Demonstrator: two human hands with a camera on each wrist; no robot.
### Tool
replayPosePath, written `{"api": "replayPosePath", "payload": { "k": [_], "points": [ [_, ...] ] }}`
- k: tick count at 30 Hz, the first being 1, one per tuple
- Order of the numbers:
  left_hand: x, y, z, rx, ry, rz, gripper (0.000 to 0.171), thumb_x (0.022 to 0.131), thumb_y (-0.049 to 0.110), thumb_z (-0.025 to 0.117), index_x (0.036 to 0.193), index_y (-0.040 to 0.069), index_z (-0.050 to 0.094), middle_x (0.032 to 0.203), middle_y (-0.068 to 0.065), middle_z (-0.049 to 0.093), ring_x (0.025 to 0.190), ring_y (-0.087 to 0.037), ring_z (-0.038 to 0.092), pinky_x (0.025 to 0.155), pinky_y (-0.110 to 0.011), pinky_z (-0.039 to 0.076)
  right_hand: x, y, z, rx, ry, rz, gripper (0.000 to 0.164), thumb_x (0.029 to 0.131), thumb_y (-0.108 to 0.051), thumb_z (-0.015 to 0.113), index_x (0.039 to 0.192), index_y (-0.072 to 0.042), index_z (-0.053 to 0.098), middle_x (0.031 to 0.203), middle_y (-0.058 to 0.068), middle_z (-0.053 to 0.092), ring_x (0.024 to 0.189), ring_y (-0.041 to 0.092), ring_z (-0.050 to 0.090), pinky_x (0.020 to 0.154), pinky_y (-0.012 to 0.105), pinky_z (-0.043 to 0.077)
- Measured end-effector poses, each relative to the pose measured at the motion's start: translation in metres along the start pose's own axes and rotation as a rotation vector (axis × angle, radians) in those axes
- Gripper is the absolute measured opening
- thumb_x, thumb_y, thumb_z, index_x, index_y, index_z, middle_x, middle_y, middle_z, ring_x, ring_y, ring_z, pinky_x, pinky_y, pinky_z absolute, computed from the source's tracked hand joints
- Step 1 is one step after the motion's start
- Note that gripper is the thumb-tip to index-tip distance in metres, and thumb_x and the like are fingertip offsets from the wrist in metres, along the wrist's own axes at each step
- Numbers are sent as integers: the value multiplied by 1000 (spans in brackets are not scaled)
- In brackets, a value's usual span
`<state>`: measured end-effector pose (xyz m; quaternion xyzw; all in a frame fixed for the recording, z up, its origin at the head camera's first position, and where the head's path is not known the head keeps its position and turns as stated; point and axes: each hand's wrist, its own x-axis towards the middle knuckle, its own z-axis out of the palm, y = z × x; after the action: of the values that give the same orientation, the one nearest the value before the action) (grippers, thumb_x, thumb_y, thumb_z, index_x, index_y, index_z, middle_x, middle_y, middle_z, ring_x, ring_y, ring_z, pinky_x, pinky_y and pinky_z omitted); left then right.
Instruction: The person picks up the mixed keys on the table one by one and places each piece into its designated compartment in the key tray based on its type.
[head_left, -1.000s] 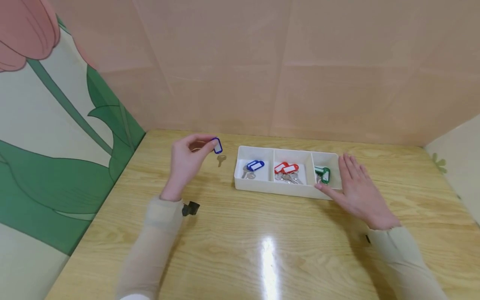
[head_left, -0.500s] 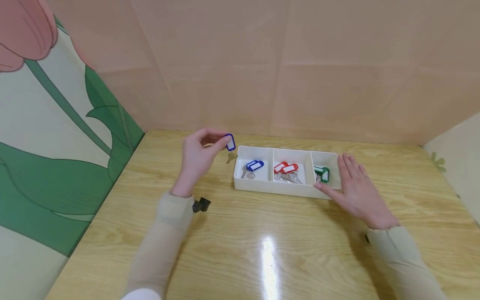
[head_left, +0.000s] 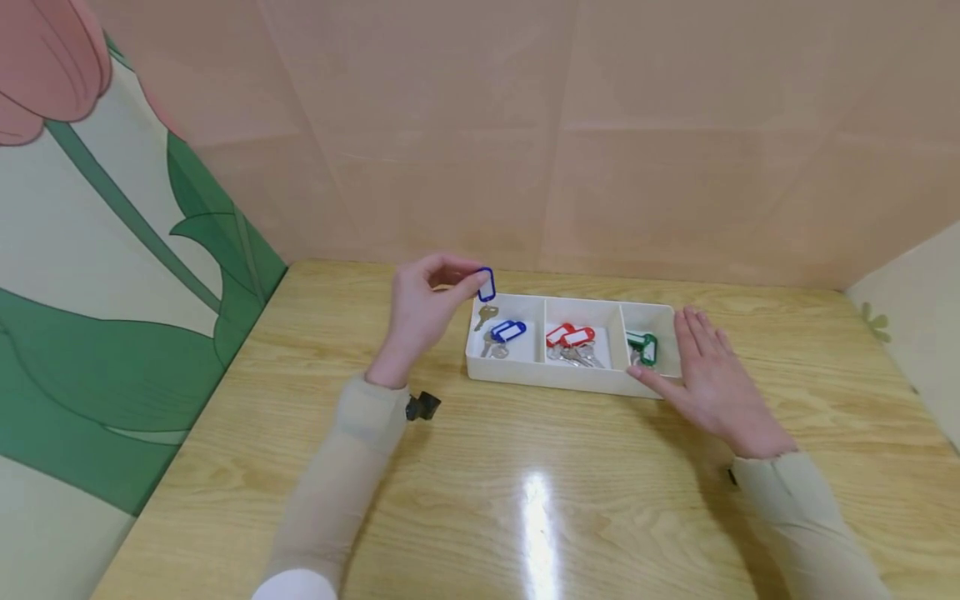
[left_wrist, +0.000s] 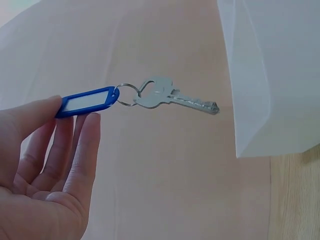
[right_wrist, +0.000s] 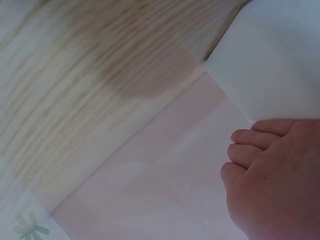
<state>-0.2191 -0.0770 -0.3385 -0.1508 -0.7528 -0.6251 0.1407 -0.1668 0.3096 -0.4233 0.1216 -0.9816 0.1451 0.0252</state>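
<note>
My left hand (head_left: 420,308) pinches a blue key tag (head_left: 487,286) between thumb and fingers. From its ring hangs a silver key (left_wrist: 157,93), above the left compartment of a white tray (head_left: 555,377). In that compartment lie other blue key tags (head_left: 510,332) with keys. Red key tags (head_left: 577,337) and their keys occupy the middle one. Green key tags (head_left: 649,348) are in the right compartment, partly hidden by the front wall. My right hand (head_left: 723,396) rests against the tray's right end, fingers straight and thumb along the front rim.
The tray stands on a wooden table (head_left: 465,500) close to a pinkish back panel (head_left: 555,167). A panel with a painted flower (head_left: 127,208) borders the table on the left. Small black pieces (head_left: 423,406) show at the left sleeve.
My left hand has moved right with the blue key tag, bringing its key from beside the tray to over the left compartment. The right hand has stayed against the tray.
</note>
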Motion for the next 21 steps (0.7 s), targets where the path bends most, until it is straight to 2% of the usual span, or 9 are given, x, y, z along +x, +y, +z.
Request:
{"api": "replayPosePath", "payload": {
  "k": [6,11,21],
  "points": [
    [0,-1,9,27,-29,-18,14,90,18,82,101,11,78,96,2,74,88,-16,69,80,-32,59,-1,1,1,12,16,-6,109,96,-63,58,159,4,-1,165,28,-1,152,39,-7,121,51,-8],
    [-1,-3,15,17,-65,-20,13,90,17,81,100,9,78,96,2,74,87,-16,69,79,-33,59,-3,0,2,10,-1,8,110,96,-64,57,159,3,-3,165,27,-3,152,41,-6,121,50,-8],
    [2,-11,24,32,-91,-28,12,91,18,80,101,11,77,96,4,73,87,-15,68,77,-32,58,1,1,2,6,-1,5,109,97,-64,56,159,2,-4,166,26,-4,152,37,-10,121,51,-8]
  ]
}}
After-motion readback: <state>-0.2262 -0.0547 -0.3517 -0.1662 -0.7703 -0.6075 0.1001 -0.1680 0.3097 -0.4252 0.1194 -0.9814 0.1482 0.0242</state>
